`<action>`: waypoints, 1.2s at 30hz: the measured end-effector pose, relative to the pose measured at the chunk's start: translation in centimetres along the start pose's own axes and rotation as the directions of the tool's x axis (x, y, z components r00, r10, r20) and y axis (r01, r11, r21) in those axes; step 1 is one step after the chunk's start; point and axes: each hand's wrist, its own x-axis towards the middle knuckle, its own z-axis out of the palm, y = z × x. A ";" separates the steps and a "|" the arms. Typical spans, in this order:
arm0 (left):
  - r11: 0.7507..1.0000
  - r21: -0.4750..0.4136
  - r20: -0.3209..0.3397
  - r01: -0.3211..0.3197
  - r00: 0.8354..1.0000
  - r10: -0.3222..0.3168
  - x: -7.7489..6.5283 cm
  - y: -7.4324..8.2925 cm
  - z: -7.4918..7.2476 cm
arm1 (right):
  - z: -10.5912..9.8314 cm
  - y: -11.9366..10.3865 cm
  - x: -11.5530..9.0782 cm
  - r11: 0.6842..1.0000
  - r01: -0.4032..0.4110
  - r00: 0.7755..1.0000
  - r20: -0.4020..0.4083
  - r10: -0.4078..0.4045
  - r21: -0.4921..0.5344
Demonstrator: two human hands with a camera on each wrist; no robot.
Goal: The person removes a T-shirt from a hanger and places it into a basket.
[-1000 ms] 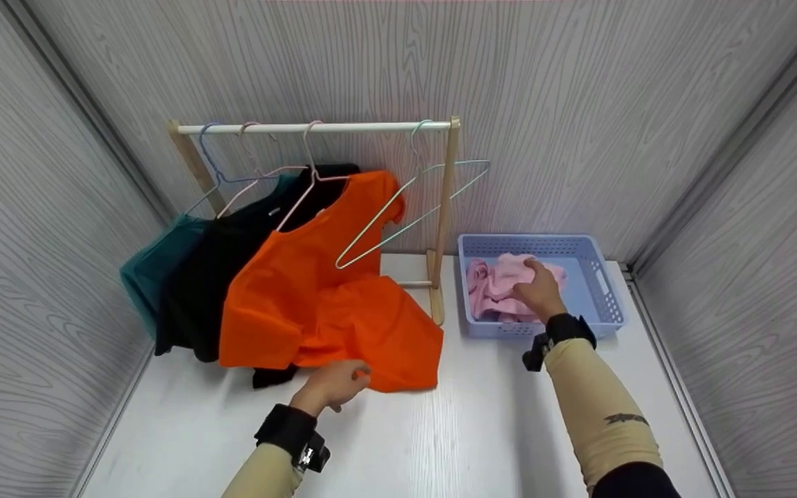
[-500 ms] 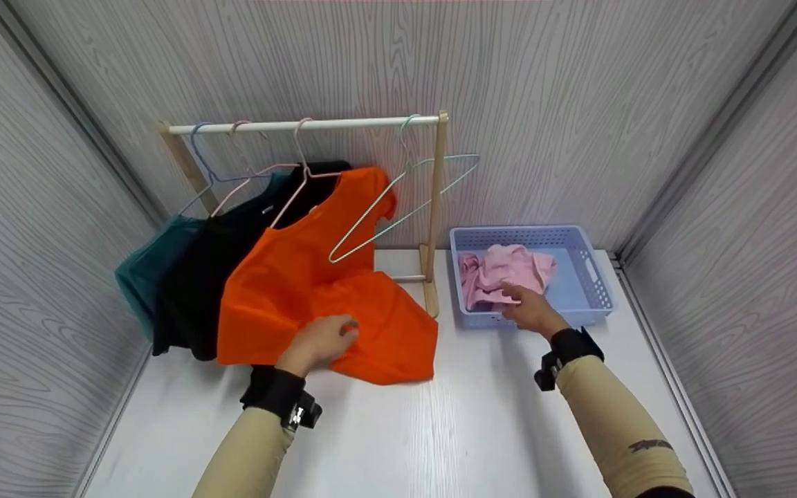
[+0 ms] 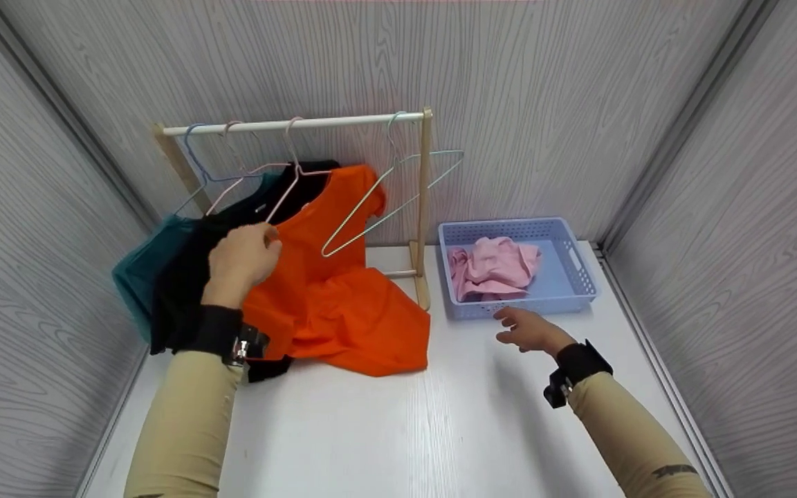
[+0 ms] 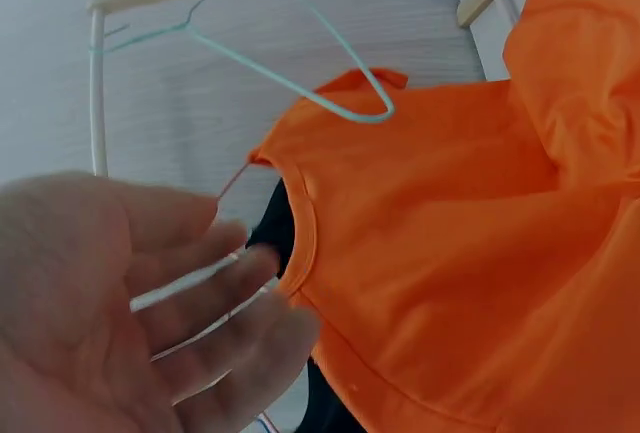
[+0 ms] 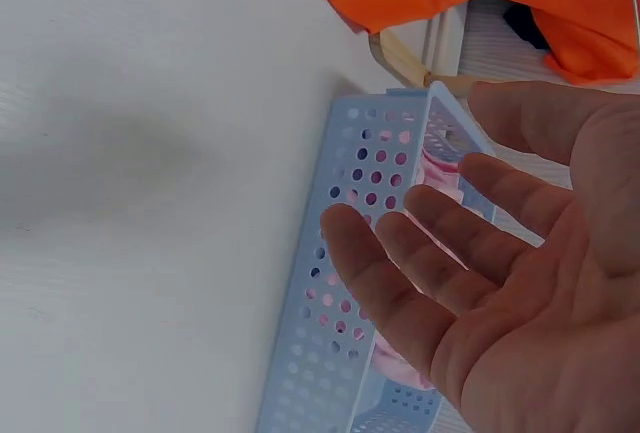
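Observation:
My left hand (image 3: pixel 243 257) is raised in front of the orange shirt (image 3: pixel 343 311), near its collar and the pink hanger (image 3: pixel 281 197) it hangs on. In the left wrist view the fingers (image 4: pixel 225 323) spread loosely beside the shirt's neckline and hold nothing. My right hand (image 3: pixel 531 330) is just in front of the blue plastic basket (image 3: pixel 571 304), its fingers relaxed and without anything in them. A crumpled pink garment (image 3: pixel 499 266) lies inside the basket, toward its left side. The right wrist view has the open palm over the basket's perforated wall (image 5: pixel 345 193).
A small rack with a white rail (image 3: pixel 343 122) and wooden posts (image 3: pixel 423 207) stands at the back. A black shirt (image 3: pixel 184 283) and a teal shirt (image 3: pixel 139 270) hang at its left. One mint hanger (image 3: pixel 364 221) hangs bare at the right. Walls enclose the table (image 3: pixel 371 436).
My left hand has risen from the orange shirt's lower edge toward its collar. The right hand has left the pink garment and drawn back out of the basket, toward me. The view has shifted slightly.

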 end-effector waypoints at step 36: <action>0.992 0.016 -0.242 0.125 0.963 -0.118 0.5 -0.9 -0.3 | 3.0 1.9 -1.0 1.000 0.012 1.000 0.016 -0.011 -0.017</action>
